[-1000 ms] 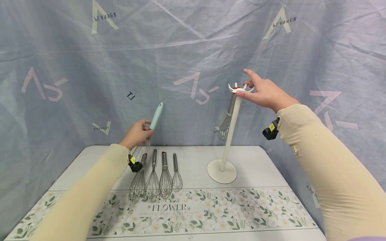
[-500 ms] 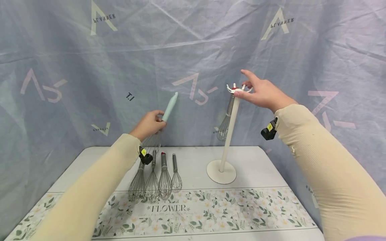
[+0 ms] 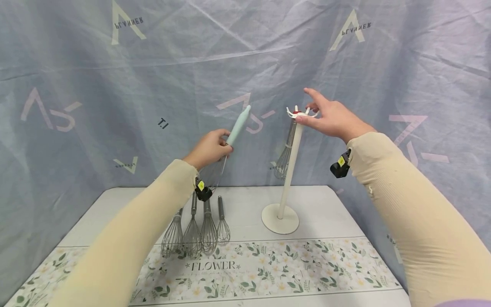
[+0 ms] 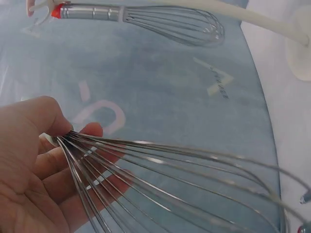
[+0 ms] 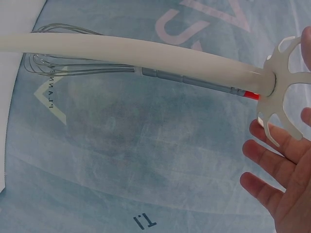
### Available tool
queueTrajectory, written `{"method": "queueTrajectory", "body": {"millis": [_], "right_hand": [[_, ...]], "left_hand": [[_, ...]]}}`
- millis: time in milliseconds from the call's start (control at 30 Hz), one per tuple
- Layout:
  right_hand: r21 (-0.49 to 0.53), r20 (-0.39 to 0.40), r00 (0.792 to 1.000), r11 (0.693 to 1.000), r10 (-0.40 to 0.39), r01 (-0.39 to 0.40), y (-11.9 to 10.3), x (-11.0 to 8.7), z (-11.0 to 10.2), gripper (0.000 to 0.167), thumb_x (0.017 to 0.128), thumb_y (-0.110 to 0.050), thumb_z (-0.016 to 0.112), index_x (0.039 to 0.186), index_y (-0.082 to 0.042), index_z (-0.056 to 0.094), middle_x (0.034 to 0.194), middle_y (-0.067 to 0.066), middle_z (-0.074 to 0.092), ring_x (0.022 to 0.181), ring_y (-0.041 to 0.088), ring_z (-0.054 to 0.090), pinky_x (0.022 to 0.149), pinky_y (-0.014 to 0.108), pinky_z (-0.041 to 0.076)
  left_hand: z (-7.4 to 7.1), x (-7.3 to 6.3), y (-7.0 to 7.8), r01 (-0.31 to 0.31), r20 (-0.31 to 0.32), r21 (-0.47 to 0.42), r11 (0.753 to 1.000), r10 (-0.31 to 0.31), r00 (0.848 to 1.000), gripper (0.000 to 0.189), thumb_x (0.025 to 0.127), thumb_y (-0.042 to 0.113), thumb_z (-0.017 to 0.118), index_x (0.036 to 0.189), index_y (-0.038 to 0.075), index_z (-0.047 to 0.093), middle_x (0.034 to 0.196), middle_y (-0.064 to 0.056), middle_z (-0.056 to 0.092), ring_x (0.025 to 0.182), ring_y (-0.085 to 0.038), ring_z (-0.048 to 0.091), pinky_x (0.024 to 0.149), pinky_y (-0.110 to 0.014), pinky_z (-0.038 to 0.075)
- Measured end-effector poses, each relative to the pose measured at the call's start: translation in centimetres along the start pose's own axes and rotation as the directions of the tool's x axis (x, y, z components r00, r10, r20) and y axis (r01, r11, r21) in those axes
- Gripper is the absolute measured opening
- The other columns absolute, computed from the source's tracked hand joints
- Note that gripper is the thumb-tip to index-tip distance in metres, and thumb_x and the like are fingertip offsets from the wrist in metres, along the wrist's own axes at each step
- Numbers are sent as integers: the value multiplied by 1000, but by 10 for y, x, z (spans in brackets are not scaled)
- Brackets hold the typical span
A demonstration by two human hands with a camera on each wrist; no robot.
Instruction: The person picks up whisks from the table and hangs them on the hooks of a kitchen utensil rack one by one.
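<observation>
My left hand (image 3: 209,149) pinches a balloon whisk with a mint-green handle (image 3: 238,125) where handle meets wires. It is raised above the table, handle tilted up to the right; its wire loops (image 4: 158,160) spread below the fingers in the left wrist view. My right hand (image 3: 334,118) grips the hooked top (image 5: 278,94) of a white upright stand (image 3: 292,166) between thumb and fingers, with one finger pointing up. From that top hangs a steel whisk (image 3: 284,161) with a red end, partly behind the pole in the right wrist view.
Several steel whisks (image 3: 209,232) lie side by side on the white table (image 3: 245,209), left of the stand's round base (image 3: 271,224). My left forearm partly covers them. A floral strip (image 3: 307,268) crosses the table front. Grey-blue cloth (image 3: 184,81) hangs behind.
My left hand has carried the mint-handled whisk up and to the right, closer to the stand. The right hand stays at the stand's top.
</observation>
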State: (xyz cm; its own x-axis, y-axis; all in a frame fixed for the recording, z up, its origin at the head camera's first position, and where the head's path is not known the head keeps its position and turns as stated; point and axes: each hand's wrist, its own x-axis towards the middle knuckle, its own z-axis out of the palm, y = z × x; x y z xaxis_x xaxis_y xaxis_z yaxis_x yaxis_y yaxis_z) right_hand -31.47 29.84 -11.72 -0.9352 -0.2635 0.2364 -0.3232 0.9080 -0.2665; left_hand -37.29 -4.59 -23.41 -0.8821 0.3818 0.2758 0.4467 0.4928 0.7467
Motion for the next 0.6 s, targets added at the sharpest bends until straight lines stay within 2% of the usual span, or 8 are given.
{"method": "queueTrajectory", "body": {"millis": [200, 367, 600], "right_hand": [[2, -1, 1000, 1000, 3, -3, 0, 1, -1, 97, 94, -69, 53, 163, -33, -4, 156, 16, 42, 138, 43, 41, 110, 61, 30], [5, 6, 1000, 1000, 8, -8, 1, 2, 0, 98, 93, -70, 52, 163, -33, -5, 157, 16, 41, 139, 43, 40, 110, 62, 30], [-1, 1, 1000, 1000, 5, -5, 1, 2, 1, 99, 93, -71, 52, 163, -31, -5, 157, 15, 42, 138, 43, 41, 110, 62, 31]], "left_hand": [[6, 9, 18, -40, 3, 24, 999, 40, 999, 44, 98, 11, 62, 141, 12, 52, 90, -10, 70, 78, -31, 61, 61, -35, 44], [11, 17, 29, -67, 18, 68, 995, 66, 998, 39, 98, 9, 61, 137, 13, 55, 93, -8, 69, 79, -24, 60, 68, -36, 47], [18, 22, 43, -109, 60, 129, 986, 102, 993, 40, 100, 11, 60, 140, 13, 53, 100, -9, 68, 81, -24, 58, 70, -36, 48]]}}
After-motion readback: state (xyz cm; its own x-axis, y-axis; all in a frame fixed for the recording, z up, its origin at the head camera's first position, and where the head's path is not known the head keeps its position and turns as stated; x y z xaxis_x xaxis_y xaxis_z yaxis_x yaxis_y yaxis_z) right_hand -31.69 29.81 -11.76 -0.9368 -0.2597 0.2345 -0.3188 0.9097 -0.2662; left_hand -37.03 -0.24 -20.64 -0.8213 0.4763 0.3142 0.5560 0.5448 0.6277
